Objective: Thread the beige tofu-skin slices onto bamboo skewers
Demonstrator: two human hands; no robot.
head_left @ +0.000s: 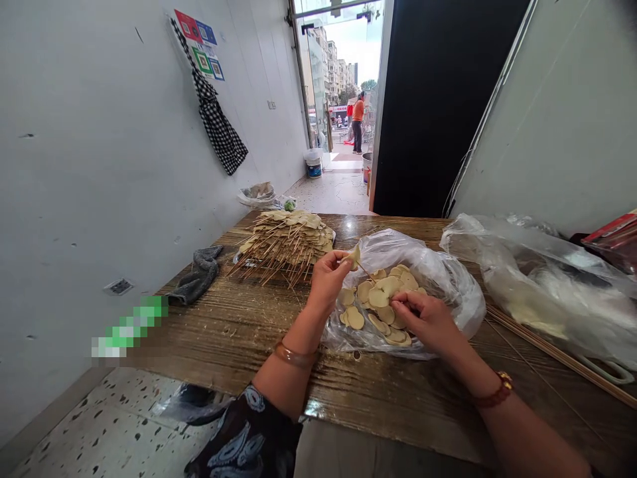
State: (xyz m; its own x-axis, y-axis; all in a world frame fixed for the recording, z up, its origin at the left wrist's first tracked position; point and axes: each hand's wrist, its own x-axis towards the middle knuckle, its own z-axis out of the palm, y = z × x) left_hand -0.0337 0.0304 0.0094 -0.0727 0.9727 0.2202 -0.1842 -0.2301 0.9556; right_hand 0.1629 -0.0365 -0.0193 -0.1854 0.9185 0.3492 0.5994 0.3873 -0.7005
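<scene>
My left hand (331,279) is closed, fingers pinching a folded pale slice (354,257) with a thin wooden skewer (365,271) running out of it to the lower right. My right hand (428,322) has thumb and forefinger pinched at the edge of a pale, round, thin slice (383,292), near the skewer's line. Both hands are over an opened clear plastic bag (460,299) holding many loose slices (354,317). To the left lies a big heap of skewered slices (291,239), its sticks pointing toward me. The slices' exact food kind is unclear.
On the wooden table (239,338), a dark grey cloth (199,272) lies at the left edge. Bare skewers (557,352) and another plastic bag (547,279) lie on the right. A wall stands on the left; beyond the table are a bucket (313,164) and a glass doorway.
</scene>
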